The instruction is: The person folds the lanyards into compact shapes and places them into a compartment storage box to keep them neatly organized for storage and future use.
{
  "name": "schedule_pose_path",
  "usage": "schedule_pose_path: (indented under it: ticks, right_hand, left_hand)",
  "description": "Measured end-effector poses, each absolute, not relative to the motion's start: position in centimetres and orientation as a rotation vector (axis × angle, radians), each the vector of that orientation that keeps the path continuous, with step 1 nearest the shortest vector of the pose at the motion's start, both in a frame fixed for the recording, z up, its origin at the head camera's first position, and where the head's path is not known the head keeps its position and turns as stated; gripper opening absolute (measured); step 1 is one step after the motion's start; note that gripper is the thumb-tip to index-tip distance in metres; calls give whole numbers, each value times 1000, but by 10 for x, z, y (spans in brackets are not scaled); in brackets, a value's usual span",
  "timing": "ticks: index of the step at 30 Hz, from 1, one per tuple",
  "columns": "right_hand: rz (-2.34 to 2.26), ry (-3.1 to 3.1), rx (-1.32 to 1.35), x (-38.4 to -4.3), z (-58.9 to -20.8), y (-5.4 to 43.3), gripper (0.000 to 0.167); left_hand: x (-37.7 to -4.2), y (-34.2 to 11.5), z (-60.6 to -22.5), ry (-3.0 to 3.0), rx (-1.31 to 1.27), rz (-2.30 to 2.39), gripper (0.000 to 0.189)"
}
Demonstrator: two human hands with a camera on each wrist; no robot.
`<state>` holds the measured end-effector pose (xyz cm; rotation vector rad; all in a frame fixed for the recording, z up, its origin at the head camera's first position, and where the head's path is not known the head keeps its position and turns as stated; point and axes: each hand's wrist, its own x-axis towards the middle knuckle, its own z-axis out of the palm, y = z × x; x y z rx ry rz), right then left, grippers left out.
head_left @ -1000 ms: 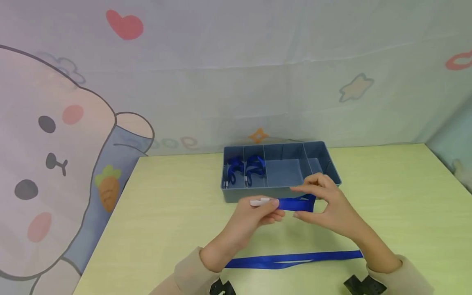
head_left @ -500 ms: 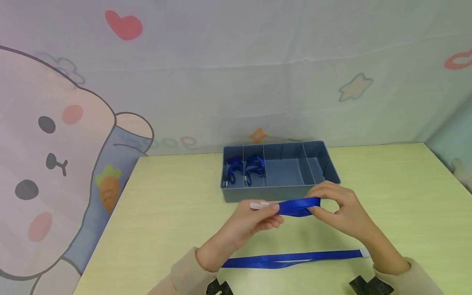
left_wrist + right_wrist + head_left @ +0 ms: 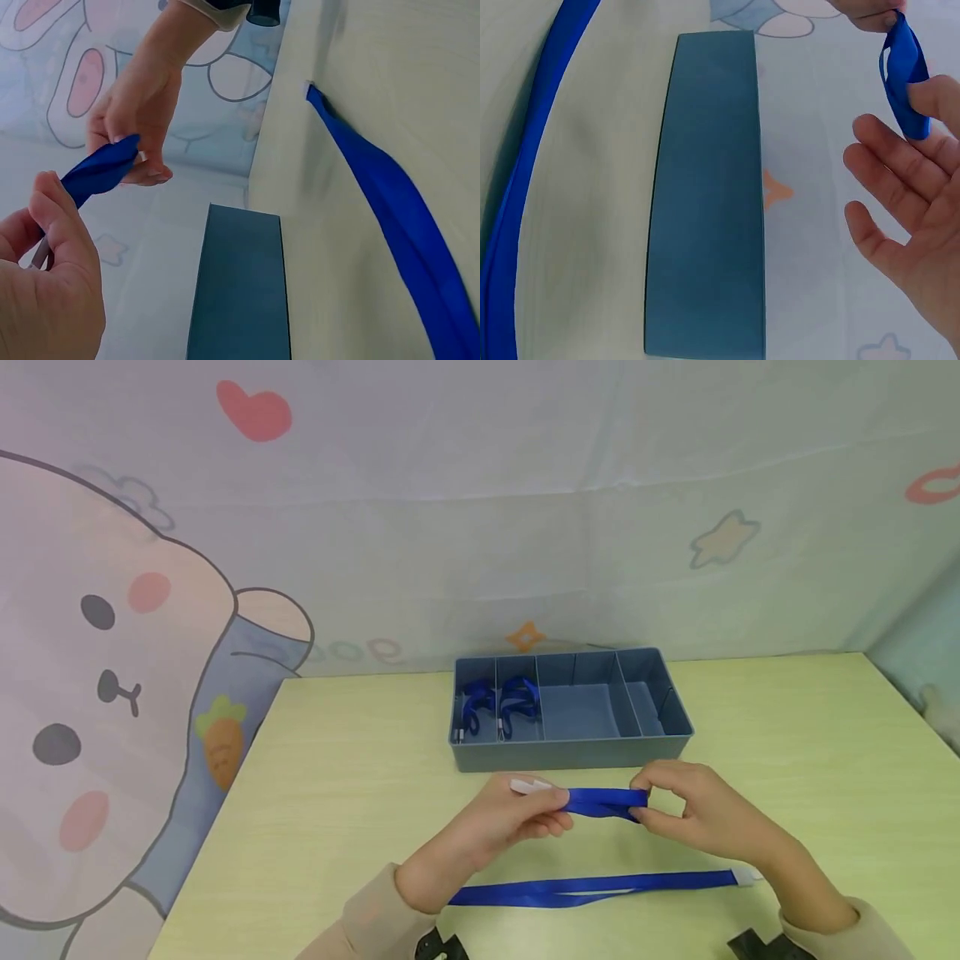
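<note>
Between both hands, above the table, is a blue lanyard (image 3: 600,802) folded into a short bundle. My left hand (image 3: 510,818) pinches its left end, where a white clip (image 3: 529,786) sticks out over the fingers. The thumb and fingertips of my right hand (image 3: 697,806) pinch the folded right end; in the right wrist view the other fingers of the right hand (image 3: 907,165) are spread away from the bundle (image 3: 906,75). A second blue lanyard (image 3: 555,893) lies stretched along the table, nearer the body, with a white end piece (image 3: 744,876) at its right.
A grey-blue divided box (image 3: 577,753) stands just beyond the hands, near the backdrop. Its two left compartments each hold a coiled blue lanyard (image 3: 519,697). A printed cloth (image 3: 420,527) hangs behind the pale table (image 3: 315,793).
My right fingers, apart around the fold earlier, now pinch its right end. Both hands and the bundle have come down toward the body, away from the box.
</note>
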<state>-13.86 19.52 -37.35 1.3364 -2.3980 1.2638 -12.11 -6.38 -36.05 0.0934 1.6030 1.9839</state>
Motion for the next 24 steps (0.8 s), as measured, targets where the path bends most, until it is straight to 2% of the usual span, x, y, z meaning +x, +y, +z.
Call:
schedule_pose_path:
  ticks: [5,9,17,24]
  right_hand:
    - [1850,-2180,1378,-137,-375,195,33]
    - [2249,-1883,1490,-140,-380,191,26]
    - [2171,-2120,1509,-138,-381,192,27]
    - [1952,-2086,1566,-142,-383,192,26]
  left_hand:
    - [-121,-61,-365,1564,100,1972,16]
    - [-121,-59,-366,1531,113,1958,17]
    - [-124,-62,-358,1592,155,1981,22]
    - [-126,-68,-349,1649,151,1966,19]
